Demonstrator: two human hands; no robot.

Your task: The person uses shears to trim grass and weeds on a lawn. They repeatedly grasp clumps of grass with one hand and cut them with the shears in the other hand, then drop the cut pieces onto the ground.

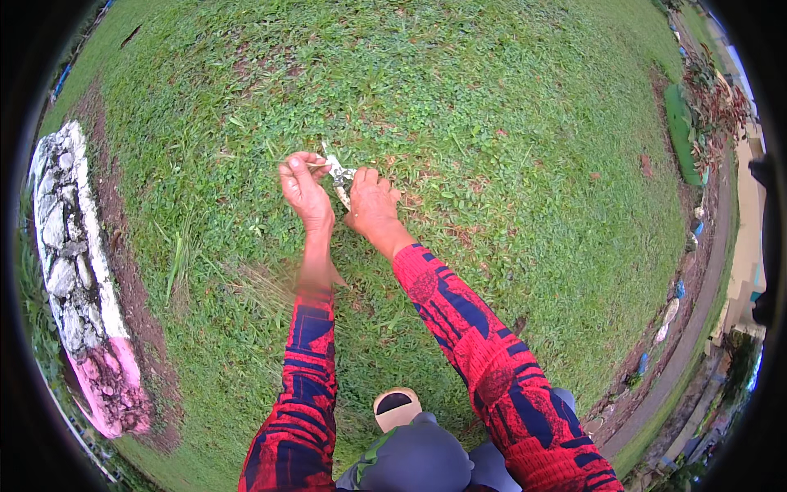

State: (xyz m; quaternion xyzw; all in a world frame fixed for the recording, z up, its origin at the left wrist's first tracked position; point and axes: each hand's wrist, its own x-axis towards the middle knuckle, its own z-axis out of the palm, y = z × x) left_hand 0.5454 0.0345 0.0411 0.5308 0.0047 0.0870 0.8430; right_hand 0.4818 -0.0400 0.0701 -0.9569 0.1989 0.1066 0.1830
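My left hand (306,187) pinches a few thin grass blades (315,165) between thumb and fingers, low over the lawn. Close on its right, my right hand (373,200) is closed round the handles of a pair of pruning shears (339,172), white or pale and partly hidden by the fingers. The tool's head points up and to the left, close to the left fingertips. Whether its blades are open or shut I cannot tell. Short grass and small leafy weeds (424,132) lie around both hands.
A low stone border (71,246), painted white and pink, runs along the left. Cut or loose grass (261,286) lies by my left forearm. My shoe (396,409) is at the bottom. A green planter (681,135) and painted stones (671,310) edge a path (692,357) on the right.
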